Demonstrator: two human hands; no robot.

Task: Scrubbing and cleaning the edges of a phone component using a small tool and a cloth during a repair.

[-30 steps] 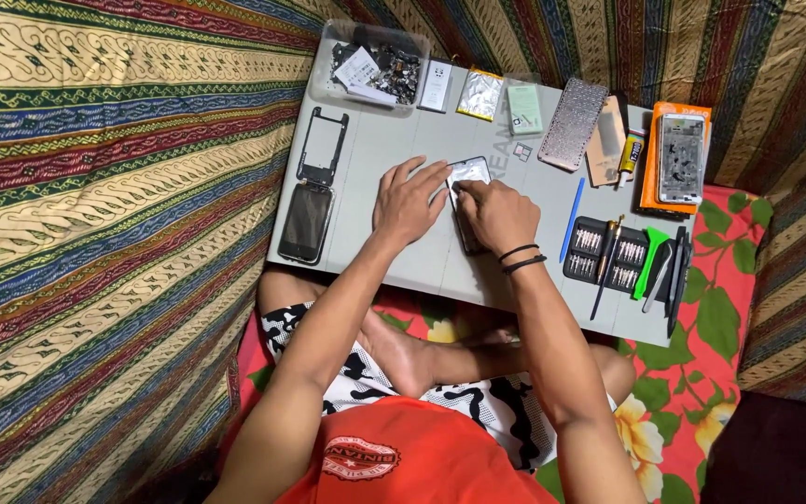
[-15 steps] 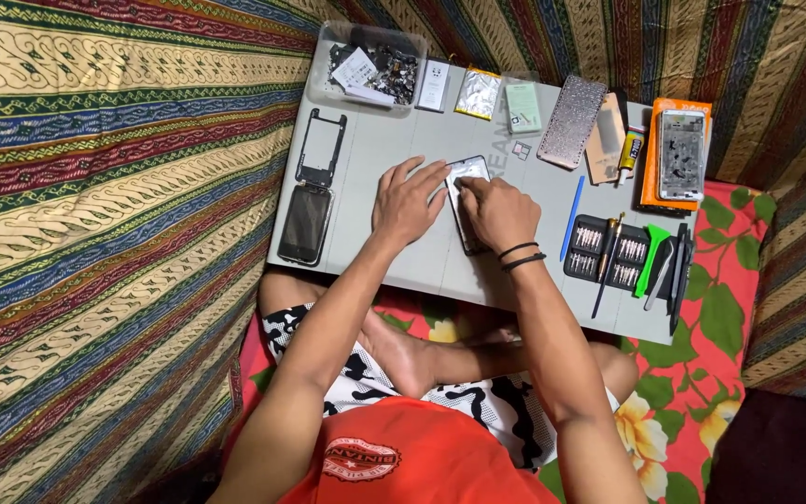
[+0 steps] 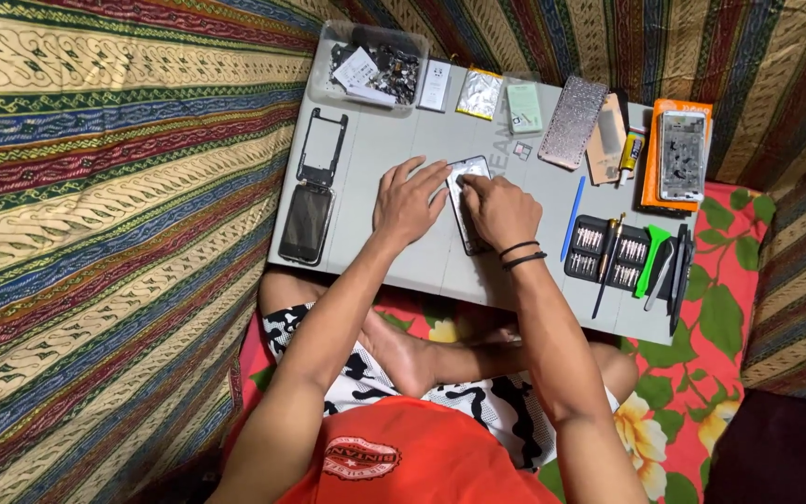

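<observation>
An opened phone point(image 3: 469, 174) lies face down in the middle of a grey work board point(image 3: 384, 159). My left hand point(image 3: 409, 198) rests flat on the board, its fingertips touching the phone's left edge. My right hand point(image 3: 498, 207) covers the phone's lower half, with fingers pinched on something at its upper part; what they pinch is too small to tell. Black bands circle my right wrist.
A black phone point(image 3: 305, 222) and a phone frame point(image 3: 323, 147) lie at the left. A clear box of parts point(image 3: 372, 58) stands at the back. A screwdriver bit case point(image 3: 610, 250), a blue pry tool point(image 3: 572, 217), a green tool point(image 3: 650, 258) and an orange box point(image 3: 677, 157) sit right.
Both hands stay on the phone with only small shifts of the fingers. The camera view has barely moved.
</observation>
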